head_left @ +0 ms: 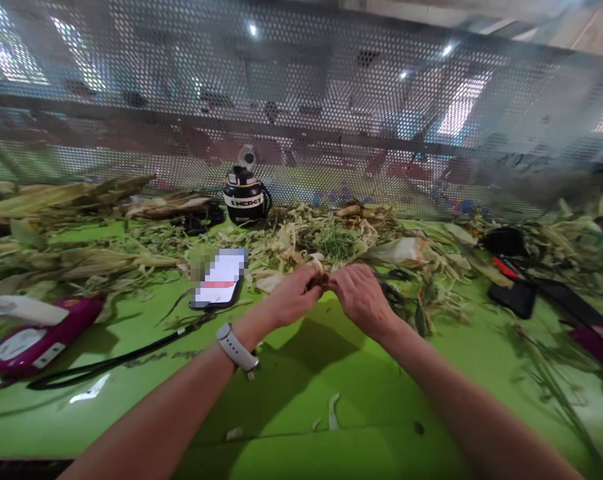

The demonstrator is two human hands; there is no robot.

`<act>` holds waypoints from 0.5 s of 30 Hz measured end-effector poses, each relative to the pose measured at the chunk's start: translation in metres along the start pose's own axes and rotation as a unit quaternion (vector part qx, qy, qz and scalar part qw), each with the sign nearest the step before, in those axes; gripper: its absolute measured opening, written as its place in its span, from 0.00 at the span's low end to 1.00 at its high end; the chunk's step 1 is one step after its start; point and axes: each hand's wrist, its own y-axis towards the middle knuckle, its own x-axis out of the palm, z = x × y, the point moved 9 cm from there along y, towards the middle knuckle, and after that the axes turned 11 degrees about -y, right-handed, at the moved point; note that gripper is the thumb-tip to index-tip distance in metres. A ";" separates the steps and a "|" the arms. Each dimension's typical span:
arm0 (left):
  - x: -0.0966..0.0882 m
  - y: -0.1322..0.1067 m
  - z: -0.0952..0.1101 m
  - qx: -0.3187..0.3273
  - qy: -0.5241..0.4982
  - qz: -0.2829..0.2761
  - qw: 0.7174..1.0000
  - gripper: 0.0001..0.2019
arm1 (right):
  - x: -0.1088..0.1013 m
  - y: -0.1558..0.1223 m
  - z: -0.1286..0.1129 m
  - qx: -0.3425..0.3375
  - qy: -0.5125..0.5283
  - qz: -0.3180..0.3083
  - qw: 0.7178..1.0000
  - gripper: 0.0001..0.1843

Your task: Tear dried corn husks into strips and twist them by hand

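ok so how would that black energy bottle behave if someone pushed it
The black bottle looks squat and broad, so a gentle push would probably slide it rather than tip it. Its rounded sides suggest it could roll if knocked over. Its contents are hidden, so its weight is hard to judge.

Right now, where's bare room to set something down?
Glossy green tabletop: between left forearm and right forearm, bar small scraps; also between left forearm and thin black strap. Crowded: the back, dry yellowish leaves along the grey perforated metal screen.
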 end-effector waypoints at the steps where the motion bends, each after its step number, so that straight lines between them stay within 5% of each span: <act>1: 0.000 0.000 0.002 -0.004 0.000 -0.008 1.000 0.04 | 0.000 0.000 0.002 0.021 0.027 0.000 0.999 0.16; 5: 0.000 -0.002 0.007 -0.005 -0.043 -0.018 0.999 0.04 | 0.005 -0.005 0.015 0.142 0.197 0.009 0.970 0.12; 10: -0.001 -0.003 0.002 -0.004 -0.195 0.022 0.981 0.15 | 0.029 -0.013 0.024 0.254 0.415 0.024 0.873 0.10; 15: -0.006 -0.004 -0.009 -0.046 -0.251 0.072 0.964 0.12 | 0.041 -0.016 0.027 0.310 0.497 0.021 0.810 0.14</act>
